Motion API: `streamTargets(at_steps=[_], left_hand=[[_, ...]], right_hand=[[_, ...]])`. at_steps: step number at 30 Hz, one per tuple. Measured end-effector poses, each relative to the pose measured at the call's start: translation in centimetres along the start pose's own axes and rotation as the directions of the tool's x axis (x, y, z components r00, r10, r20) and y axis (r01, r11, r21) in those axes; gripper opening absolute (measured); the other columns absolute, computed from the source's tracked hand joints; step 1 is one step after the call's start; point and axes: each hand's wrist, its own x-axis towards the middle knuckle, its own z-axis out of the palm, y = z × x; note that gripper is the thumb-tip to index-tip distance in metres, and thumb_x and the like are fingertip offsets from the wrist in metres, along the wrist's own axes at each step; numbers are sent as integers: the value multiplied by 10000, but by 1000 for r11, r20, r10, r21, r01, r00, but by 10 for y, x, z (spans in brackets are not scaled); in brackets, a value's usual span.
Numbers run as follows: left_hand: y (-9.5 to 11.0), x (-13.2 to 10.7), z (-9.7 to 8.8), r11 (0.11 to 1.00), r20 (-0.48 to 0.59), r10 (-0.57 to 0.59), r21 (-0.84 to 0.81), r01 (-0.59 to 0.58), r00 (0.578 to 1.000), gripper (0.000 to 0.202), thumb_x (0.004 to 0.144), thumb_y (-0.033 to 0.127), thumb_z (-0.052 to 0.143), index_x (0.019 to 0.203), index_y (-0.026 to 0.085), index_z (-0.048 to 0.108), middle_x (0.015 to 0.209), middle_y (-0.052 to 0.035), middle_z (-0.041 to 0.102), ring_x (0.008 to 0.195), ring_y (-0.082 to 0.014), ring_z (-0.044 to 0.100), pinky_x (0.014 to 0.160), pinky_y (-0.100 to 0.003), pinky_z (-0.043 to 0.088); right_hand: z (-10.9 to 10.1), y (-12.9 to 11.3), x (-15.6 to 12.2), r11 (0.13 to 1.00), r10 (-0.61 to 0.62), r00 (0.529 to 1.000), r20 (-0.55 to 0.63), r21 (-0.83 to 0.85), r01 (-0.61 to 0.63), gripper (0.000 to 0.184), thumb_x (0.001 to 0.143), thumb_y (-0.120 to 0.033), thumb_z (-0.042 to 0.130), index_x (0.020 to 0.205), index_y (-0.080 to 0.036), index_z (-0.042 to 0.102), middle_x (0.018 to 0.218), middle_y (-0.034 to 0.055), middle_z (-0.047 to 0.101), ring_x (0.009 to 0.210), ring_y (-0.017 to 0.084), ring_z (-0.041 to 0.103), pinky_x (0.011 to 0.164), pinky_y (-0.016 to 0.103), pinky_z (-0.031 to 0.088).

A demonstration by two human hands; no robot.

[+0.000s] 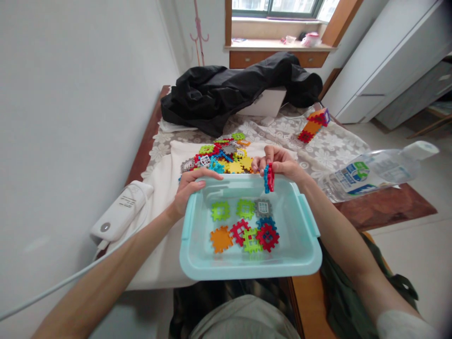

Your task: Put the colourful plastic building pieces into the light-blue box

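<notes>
Pale turquoise plastic forms the tub (247, 274), which sits at the near edge of the surface with its long axis running left to right. The left hand (189, 188) grips the tub's far left corner, fingers curled over the rim. The right hand (280, 165) hangs over the far rim, its fingers clamped on a pair of tiles (269, 179), one blue and one red, pressed face to face. The pair stands on edge, its long axis upright, hanging down from the fingertips toward the inside of the tub. Loose tiles (243, 226) in green, grey, orange, red and blue lie flat on the tub's floor. Just behind the tub, a pile of tiles (226, 157) rests on white cloth; a clear bottle (374, 172) lies on its side to the right.
</notes>
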Motion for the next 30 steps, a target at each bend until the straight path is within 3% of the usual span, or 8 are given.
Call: streamTargets(at_steps=[13,15,18,20,22,25,27,30], left_hand=[[1,1,0,1000,-17,-13,28,14,1000,307,813,375,718,955,202,928,926,-82,857,933,-283,748,817,-338,582],[0,1,0,1000,-15,-8,21,8,1000,308,807,379,723,955,207,931,933,-78,861,914,-276,746,823,-338,579],[0,1,-1,1000,-21,-9,23,9,1000,317,800,382,722,960,209,934,946,-78,864,907,-275,741,815,-341,576],[0,0,-1,1000,-23,-10,27,11,1000,315,796,382,725,957,212,935,944,-77,864,909,-275,738,800,-337,572],[0,0,-2,1000,-19,-11,23,11,1000,310,795,380,727,957,218,935,933,-71,862,910,-271,738,796,-330,568],[0,1,-2,1000,-9,-4,20,4,1000,305,795,379,727,954,221,934,922,-67,860,910,-268,740,804,-327,570],[0,0,-1,1000,-14,-7,27,7,1000,310,802,379,717,952,214,931,934,-76,861,920,-279,741,807,-336,575],[0,0,0,999,-27,-12,36,13,1000,311,805,381,705,939,208,925,947,-85,862,927,-292,742,817,-352,585]], right_hand=[[-5,-2,-4,998,31,993,115,-57,-25,597,794,-588,1021,653,-214,579,777,47,824,879,223,794,936,410,642],[-6,-2,-4,991,30,999,38,-130,-25,578,818,-697,961,667,-220,672,906,72,861,967,251,816,1026,448,647],[-13,5,-1,963,-42,982,-184,-271,-9,619,909,-857,768,805,-248,809,1001,78,871,1055,280,824,1108,480,638],[-21,11,2,874,-109,959,-262,-485,-33,613,981,-839,685,973,-256,872,1076,84,877,1117,292,820,1157,496,617],[-30,19,4,671,-138,967,-216,-738,-70,580,1013,-742,704,1288,-257,863,1390,110,826,1363,333,748,1286,542,524],[-39,28,4,344,20,995,-97,-934,-98,814,958,-573,830,1669,-229,634,1776,162,522,1676,427,475,1413,635,334],[-42,33,4,231,143,987,-69,-968,-101,823,953,-461,848,1685,-172,608,1751,220,536,1635,459,521,1375,640,384],[-43,39,6,171,151,984,-92,-978,-118,636,974,-377,821,1556,-143,717,1546,230,723,1392,427,722,1223,565,541]])
